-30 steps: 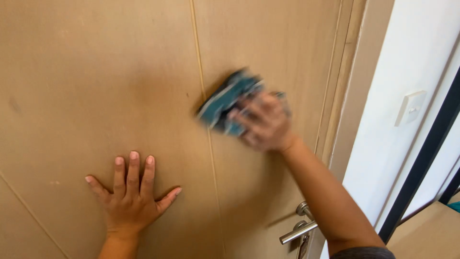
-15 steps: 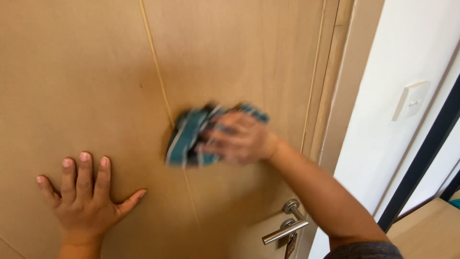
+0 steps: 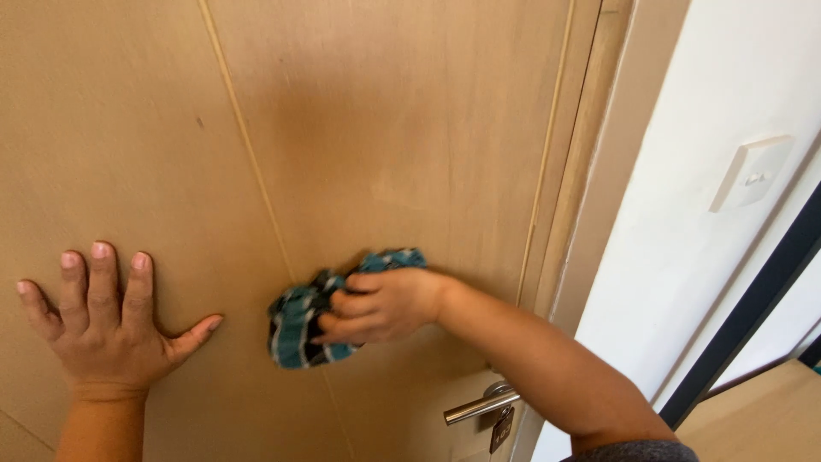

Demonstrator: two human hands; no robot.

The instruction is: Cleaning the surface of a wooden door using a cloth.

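Cloth (image 3: 301, 329), teal with dark and pale stripes, sits bunched against the wooden door (image 3: 385, 128), about mid-height and just left of the lever handle (image 3: 479, 406). The right hand (image 3: 385, 306) has its fingers curled around the wad, clamping it and pressing it flat to the panel. The left hand (image 3: 107, 329) lies open with fingers spread, palm flat on the door well to the left of the cloth, holding nothing. As for progress, the wiping looks to be underway rather than finished: the cloth is in the middle of the panel, and a faintly darker, smudged patch shows above it, which may be a damp trace or only shading, since the view is too soft to tell. The lower door, the area round the handle and the far left panel give no sign either way, so much of the surface probably remains to be covered. The door is a pale tan veneer cut by thin diagonal and vertical grooves. A small key or tag hangs below the handle. To the right stands the door frame (image 3: 590, 197), then a white wall (image 3: 684, 282) with a white light switch (image 3: 750, 174), a dark upright edge, and a strip of wooden floor (image 3: 753, 419).
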